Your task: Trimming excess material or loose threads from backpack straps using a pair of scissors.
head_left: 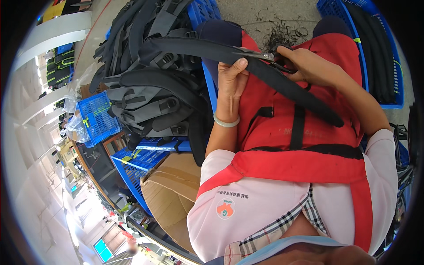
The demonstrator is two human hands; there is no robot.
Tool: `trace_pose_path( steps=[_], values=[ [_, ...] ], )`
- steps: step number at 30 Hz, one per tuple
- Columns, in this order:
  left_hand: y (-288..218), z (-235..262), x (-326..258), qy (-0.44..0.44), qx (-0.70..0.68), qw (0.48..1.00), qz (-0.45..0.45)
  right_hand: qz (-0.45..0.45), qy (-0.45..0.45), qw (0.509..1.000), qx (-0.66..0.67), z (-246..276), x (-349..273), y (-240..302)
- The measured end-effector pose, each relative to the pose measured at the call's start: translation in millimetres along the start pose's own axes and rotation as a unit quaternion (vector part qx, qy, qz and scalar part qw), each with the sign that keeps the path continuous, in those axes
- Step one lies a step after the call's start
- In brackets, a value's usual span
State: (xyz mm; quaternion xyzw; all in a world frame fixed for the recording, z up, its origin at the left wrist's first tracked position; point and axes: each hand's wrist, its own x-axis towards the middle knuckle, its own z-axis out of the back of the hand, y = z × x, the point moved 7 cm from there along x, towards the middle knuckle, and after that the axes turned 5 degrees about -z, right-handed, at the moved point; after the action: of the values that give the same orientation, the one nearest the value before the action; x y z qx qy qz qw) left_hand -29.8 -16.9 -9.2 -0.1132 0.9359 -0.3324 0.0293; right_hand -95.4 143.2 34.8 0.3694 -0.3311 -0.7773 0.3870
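Note:
A long dark padded strap point(194, 47) lies slantwise across my lap, its rounded end hanging down to the right over my red apron point(276, 132). My left hand point(233, 77) pinches the strap near its middle, with the thumb on top. In my right hand point(311, 65) is a pair of scissors point(265, 56), fingers wrapped round the dark handles. The metal blades point left and lie along the strap's upper edge, close to my left thumb. Whether the blades are parted cannot be told.
To the left is a large heap of grey and black padded straps point(154, 106) with buckles. A blue crate point(397, 88) of dark padded pieces stands at the right. Black thread scraps point(287, 35) litter the floor ahead. A cardboard box point(172, 183) and blue crate point(99, 117) sit left.

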Motion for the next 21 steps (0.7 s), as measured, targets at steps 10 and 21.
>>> trace_pose_path(
  steps=[10, 21],
  values=[
    [-9, -1, 5, -0.029, -0.026, 0.999, 0.01, 0.031, -0.104, 0.993, -0.04, -1, 1, -22],
    [-12, -2, 10, 0.007, 0.02, 1.0, -0.012, 0.01, -0.064, 0.997, -0.032, -2, 5, 3]
  ],
)
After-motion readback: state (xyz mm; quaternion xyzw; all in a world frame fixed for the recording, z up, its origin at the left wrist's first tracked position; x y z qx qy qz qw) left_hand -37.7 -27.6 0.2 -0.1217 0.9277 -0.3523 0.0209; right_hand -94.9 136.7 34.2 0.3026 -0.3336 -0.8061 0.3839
